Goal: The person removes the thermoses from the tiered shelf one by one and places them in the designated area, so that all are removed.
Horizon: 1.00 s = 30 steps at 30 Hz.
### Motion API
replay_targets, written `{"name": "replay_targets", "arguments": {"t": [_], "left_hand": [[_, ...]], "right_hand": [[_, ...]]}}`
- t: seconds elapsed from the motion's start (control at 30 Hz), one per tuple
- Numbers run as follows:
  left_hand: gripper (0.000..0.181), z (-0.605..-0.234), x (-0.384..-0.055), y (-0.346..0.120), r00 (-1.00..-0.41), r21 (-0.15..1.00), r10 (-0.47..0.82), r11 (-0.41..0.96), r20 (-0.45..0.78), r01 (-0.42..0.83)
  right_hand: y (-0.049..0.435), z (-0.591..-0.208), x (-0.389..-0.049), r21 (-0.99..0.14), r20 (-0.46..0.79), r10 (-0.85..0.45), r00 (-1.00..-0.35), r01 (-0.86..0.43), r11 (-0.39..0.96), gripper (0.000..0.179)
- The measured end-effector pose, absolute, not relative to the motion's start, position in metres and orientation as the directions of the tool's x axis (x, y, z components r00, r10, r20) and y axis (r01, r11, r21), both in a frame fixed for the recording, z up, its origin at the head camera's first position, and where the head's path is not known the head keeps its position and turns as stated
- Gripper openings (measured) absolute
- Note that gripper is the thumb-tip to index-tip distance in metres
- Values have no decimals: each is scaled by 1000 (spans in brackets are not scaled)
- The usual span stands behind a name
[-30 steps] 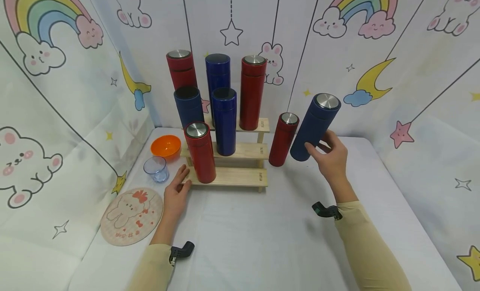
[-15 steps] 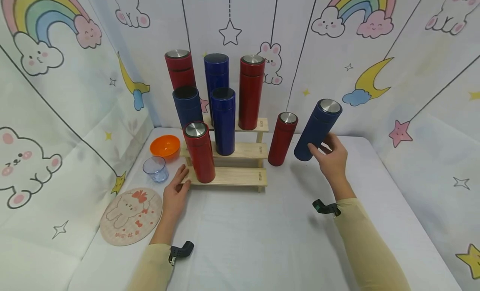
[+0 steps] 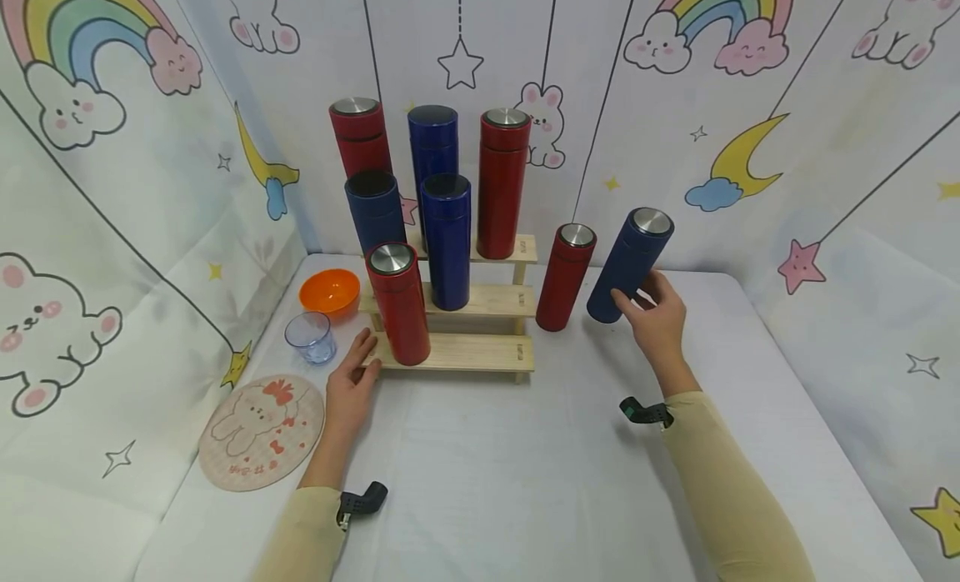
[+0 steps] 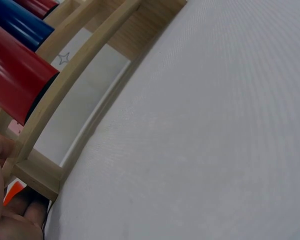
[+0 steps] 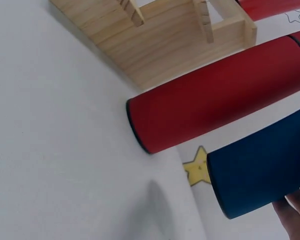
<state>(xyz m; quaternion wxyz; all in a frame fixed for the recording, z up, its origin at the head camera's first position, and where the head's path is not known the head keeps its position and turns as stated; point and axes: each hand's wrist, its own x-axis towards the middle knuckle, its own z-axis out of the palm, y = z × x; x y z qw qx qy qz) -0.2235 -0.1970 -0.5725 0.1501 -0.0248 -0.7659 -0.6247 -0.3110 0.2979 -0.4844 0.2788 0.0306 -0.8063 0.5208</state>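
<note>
My right hand (image 3: 658, 319) grips a matte blue vacuum flask (image 3: 630, 265) with a steel lid, low on its body. The flask tilts to the right, and the right wrist view shows its base (image 5: 219, 187) off the table. Just left of it a red flask (image 3: 566, 278) stands on the table. My left hand (image 3: 351, 390) holds the left end of the lowest step of a wooden three-tier rack (image 3: 480, 353). A red flask (image 3: 401, 307) stands on that step, two blue flasks (image 3: 448, 248) on the middle one. Red and blue flasks (image 3: 505, 186) line the top step.
An orange bowl (image 3: 330, 293) and a clear bluish glass (image 3: 311, 338) stand left of the rack. A round mat with a rabbit print (image 3: 261, 432) lies beside my left forearm. A patterned cloth backdrop (image 3: 637, 132) rises behind and beside the white table (image 3: 487, 482).
The blue flask in my right hand has come lower, after shifting slightly right and then back left. My left hand stays on the rack, and the other flasks stand as before.
</note>
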Motion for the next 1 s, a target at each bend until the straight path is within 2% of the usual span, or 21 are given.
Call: {"name": "replay_targets", "arguments": {"t": [0.27,0.6,1.0], "left_hand": [[45,-572,-223,-196,-952,950,-154,213,264,229],[46,-569,-222,-195,-957,950,-145,225,251,215],[45,-570,-222,-196,-958,952,-150,223,246,210]], "right_hand": [[282,-473,-297,-836,449,227,-864,-316,448,57],[298,-510,-322,-834,460,223,-859,-332,441,60],[301,-521,-322,-837,445,209,-871,-322,441,62]]}}
